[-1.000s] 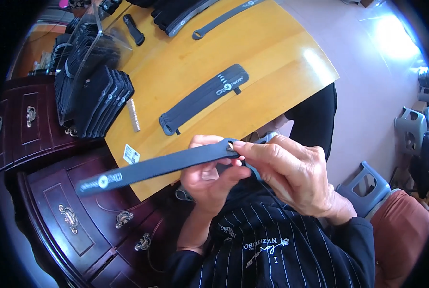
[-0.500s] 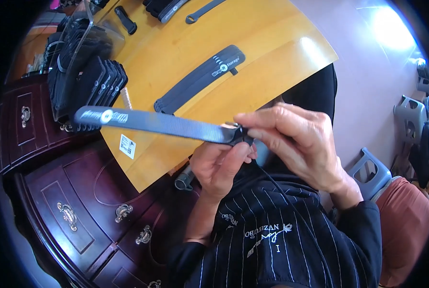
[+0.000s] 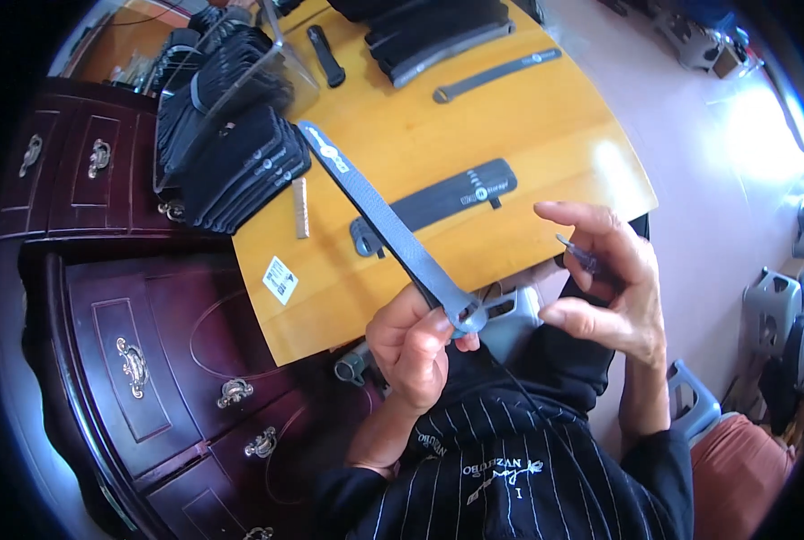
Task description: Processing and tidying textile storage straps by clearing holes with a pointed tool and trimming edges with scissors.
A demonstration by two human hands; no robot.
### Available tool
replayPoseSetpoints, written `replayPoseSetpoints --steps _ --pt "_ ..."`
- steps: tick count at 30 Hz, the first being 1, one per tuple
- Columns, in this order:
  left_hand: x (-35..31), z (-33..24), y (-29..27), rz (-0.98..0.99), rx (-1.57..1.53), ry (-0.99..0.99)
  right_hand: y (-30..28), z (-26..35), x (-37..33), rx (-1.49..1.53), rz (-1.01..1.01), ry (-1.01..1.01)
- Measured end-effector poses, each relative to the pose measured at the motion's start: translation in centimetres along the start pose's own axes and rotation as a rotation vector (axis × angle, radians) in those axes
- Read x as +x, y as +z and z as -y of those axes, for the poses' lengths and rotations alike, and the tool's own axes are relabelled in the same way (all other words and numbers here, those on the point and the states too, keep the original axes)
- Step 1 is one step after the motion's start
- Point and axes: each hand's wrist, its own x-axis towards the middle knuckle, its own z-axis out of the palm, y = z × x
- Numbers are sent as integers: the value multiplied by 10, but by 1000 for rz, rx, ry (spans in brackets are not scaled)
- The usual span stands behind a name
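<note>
My left hand [image 3: 413, 346] pinches a long dark grey strap [image 3: 388, 225] close to its end with the oval hole. The strap's other end points up and away to the left, over the table. My right hand [image 3: 614, 283] is apart from the strap, its thumb and forefinger spread. Its other fingers curl round a small pointed tool [image 3: 582, 256], whose kind I cannot make out. Beyond the held strap, a neat bundle of grey straps [image 3: 451, 205] lies on the yellow wooden table [image 3: 564, 126].
Black strap stacks [image 3: 244, 175] stand beside a clear plastic holder [image 3: 280, 54] at the table's left. A single strap [image 3: 501, 76] and a dark pile [image 3: 438, 40] lie farther back. A dark wooden cabinet [image 3: 114, 306] stands left; a grey stool [image 3: 695, 400] is at right.
My right hand has let go of the strap's holed end and drawn away to the right, opening its thumb and forefinger. The strap has swung from pointing left to pointing up-left. The view has shifted.
</note>
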Motion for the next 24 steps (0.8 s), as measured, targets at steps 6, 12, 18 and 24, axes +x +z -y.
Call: replayPoseSetpoints --steps 6,12,18,24 --pt "3 -7 5 140 34 -69 27 4 7 308 171 -25" --pt "-1 -6 -2 374 163 -63 35 1 19 231 85 -195" --pt "-2 -5 -18 694 37 -181 13 -8 43 55 -212 -61" --pt "-15 -3 -43 843 -167 -163 -159 -80 93 -145 -1129 88"
